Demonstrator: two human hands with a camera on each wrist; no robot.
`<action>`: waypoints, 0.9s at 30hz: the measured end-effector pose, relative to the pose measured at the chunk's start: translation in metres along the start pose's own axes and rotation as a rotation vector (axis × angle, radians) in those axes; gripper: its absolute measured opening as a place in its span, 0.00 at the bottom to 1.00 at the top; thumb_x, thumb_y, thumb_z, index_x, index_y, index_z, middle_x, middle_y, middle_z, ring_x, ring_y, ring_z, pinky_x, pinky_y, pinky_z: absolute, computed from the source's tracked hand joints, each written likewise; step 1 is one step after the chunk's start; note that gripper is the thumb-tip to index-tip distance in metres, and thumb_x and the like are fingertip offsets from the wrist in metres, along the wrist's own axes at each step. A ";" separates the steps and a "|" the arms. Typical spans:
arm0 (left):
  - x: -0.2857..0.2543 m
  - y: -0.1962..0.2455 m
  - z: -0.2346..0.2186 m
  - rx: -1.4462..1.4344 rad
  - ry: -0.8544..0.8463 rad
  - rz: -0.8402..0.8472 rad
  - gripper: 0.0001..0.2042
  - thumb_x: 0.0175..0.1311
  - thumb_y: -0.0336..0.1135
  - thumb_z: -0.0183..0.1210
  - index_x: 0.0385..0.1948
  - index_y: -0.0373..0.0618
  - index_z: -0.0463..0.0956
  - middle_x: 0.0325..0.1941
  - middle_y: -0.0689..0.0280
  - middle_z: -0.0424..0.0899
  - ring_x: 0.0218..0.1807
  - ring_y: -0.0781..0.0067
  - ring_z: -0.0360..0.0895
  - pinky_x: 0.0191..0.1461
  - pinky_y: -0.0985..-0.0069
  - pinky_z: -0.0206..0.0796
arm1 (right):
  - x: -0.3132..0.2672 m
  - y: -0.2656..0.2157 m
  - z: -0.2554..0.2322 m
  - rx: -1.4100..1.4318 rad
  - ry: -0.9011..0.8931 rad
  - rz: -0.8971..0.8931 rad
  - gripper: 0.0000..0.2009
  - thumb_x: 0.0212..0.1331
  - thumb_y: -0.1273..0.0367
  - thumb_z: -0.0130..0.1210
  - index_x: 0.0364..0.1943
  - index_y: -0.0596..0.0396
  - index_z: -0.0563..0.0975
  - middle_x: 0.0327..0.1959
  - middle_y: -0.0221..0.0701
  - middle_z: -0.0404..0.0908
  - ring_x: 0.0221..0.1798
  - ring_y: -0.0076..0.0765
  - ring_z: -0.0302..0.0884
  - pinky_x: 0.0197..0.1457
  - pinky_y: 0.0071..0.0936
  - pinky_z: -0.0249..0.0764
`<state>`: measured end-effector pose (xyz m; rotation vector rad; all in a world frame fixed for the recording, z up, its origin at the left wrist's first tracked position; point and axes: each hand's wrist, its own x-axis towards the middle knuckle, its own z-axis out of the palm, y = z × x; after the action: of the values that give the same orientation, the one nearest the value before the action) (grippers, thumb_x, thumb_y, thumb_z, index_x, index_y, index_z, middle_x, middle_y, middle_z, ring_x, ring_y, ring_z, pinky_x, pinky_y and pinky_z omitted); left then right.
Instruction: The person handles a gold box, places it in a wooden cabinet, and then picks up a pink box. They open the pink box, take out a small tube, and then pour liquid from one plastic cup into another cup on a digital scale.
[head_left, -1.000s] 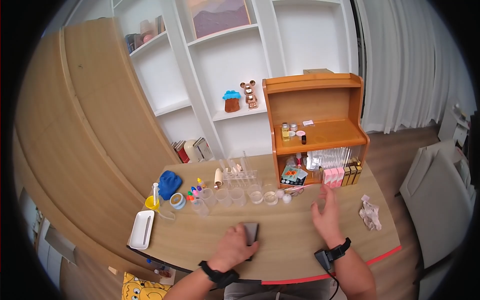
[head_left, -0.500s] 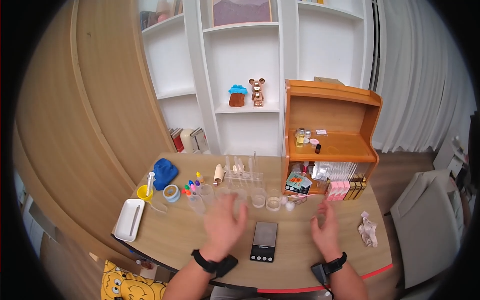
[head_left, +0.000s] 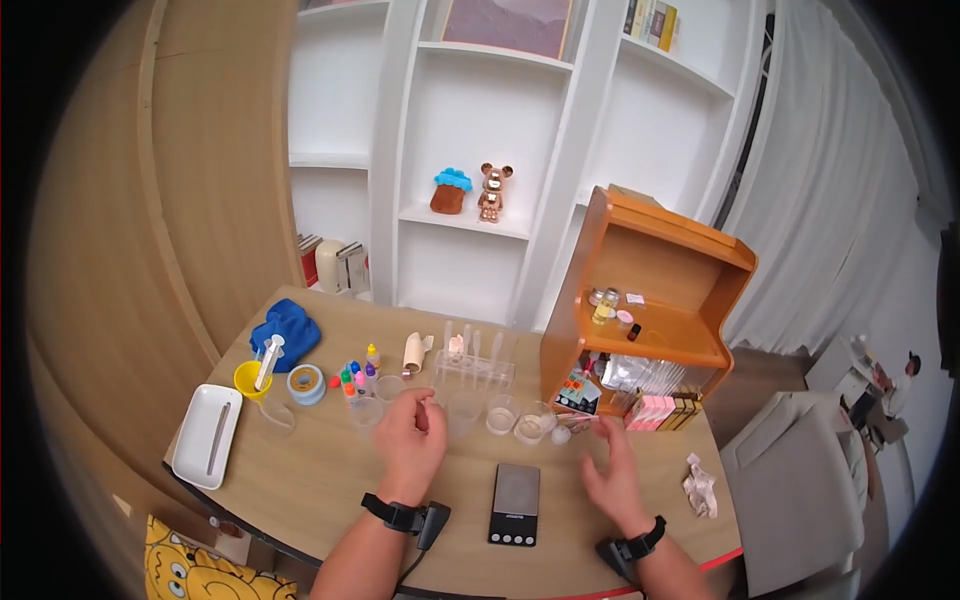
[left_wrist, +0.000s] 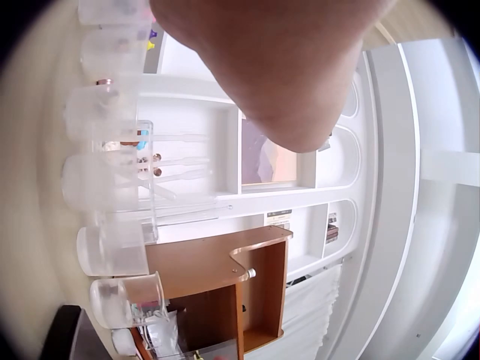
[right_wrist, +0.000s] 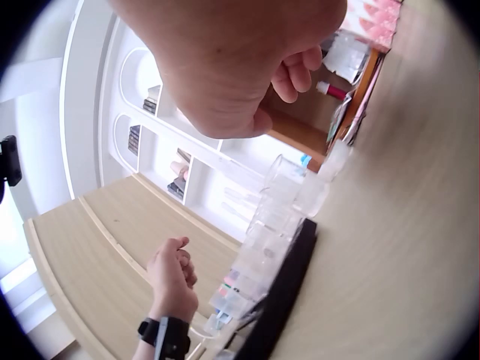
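Observation:
My left hand (head_left: 410,448) is raised in front of the row of clear cups (head_left: 502,415), its fingers loosely bent and nothing visible in them; whether it touches a cup cannot be told. The right wrist view also shows this left hand (right_wrist: 174,281) away from the black scale. Flat on the table, the scale (head_left: 513,505) lies between the hands with nothing on its plate. To its right, my right hand (head_left: 615,480) hovers with relaxed, slightly bent fingers, holding nothing. Several frosted cups (left_wrist: 112,251) line up beside the clear rack in the left wrist view.
Behind the cups stands a test tube rack (head_left: 475,375). Colour bottles (head_left: 360,380), a tape roll (head_left: 306,384), a yellow cup (head_left: 252,380) and a white tray (head_left: 207,437) are at left. A wooden shelf (head_left: 650,260), pink boxes (head_left: 650,412) and crumpled tissue (head_left: 700,487) occupy the right.
My left hand has come off the scale and moved up and left toward the cups, uncovering the scale. My right hand remains right of it. The head view has shifted.

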<state>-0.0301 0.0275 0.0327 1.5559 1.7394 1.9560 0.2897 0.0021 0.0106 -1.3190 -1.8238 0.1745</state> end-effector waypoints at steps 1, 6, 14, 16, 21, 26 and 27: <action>-0.001 0.001 -0.001 -0.001 -0.018 0.005 0.04 0.69 0.28 0.63 0.40 0.43 0.85 0.25 0.63 0.82 0.24 0.70 0.80 0.30 0.70 0.70 | 0.007 -0.007 0.001 0.005 -0.042 -0.015 0.36 0.60 0.72 0.66 0.74 0.61 0.67 0.64 0.48 0.81 0.69 0.57 0.76 0.75 0.48 0.70; -0.016 -0.001 0.008 0.041 -0.079 0.129 0.04 0.65 0.29 0.65 0.38 0.46 0.85 0.22 0.65 0.81 0.23 0.68 0.79 0.28 0.69 0.70 | 0.055 -0.037 0.036 -0.031 -0.179 -0.045 0.42 0.57 0.68 0.71 0.76 0.62 0.64 0.68 0.50 0.78 0.71 0.60 0.73 0.76 0.50 0.68; -0.024 0.003 0.015 0.057 -0.120 0.188 0.04 0.63 0.27 0.65 0.37 0.45 0.85 0.21 0.66 0.78 0.22 0.67 0.76 0.28 0.68 0.68 | 0.050 -0.007 0.086 0.066 -0.166 0.061 0.46 0.56 0.67 0.73 0.78 0.64 0.61 0.68 0.48 0.79 0.73 0.55 0.73 0.78 0.48 0.67; -0.024 -0.001 0.018 0.076 -0.123 0.202 0.05 0.61 0.28 0.66 0.37 0.47 0.85 0.22 0.66 0.79 0.22 0.66 0.76 0.28 0.67 0.69 | 0.051 -0.003 0.087 0.126 -0.133 0.095 0.46 0.55 0.67 0.75 0.77 0.63 0.62 0.65 0.45 0.81 0.71 0.53 0.76 0.77 0.46 0.69; -0.024 0.000 0.018 0.134 -0.126 0.307 0.06 0.60 0.27 0.65 0.38 0.46 0.85 0.26 0.65 0.78 0.28 0.63 0.78 0.32 0.65 0.71 | 0.051 -0.005 0.073 0.192 -0.018 0.093 0.45 0.55 0.67 0.76 0.76 0.61 0.64 0.60 0.44 0.83 0.67 0.51 0.78 0.75 0.45 0.70; -0.022 0.005 0.018 0.202 -0.229 0.356 0.11 0.57 0.29 0.67 0.43 0.46 0.83 0.36 0.63 0.81 0.42 0.58 0.80 0.44 0.61 0.72 | 0.035 -0.020 0.016 0.096 0.008 0.066 0.45 0.55 0.65 0.78 0.76 0.60 0.65 0.58 0.43 0.85 0.65 0.51 0.80 0.74 0.47 0.70; -0.021 0.007 0.020 0.226 -0.261 0.379 0.15 0.56 0.30 0.68 0.46 0.45 0.82 0.40 0.62 0.83 0.48 0.55 0.79 0.50 0.59 0.72 | 0.027 -0.017 0.008 0.079 -0.015 0.064 0.44 0.55 0.63 0.77 0.76 0.58 0.65 0.57 0.42 0.86 0.64 0.52 0.80 0.72 0.48 0.69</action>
<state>-0.0022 0.0248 0.0221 2.2456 1.7019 1.6305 0.2697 0.0198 0.0296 -1.3247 -1.7698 0.2892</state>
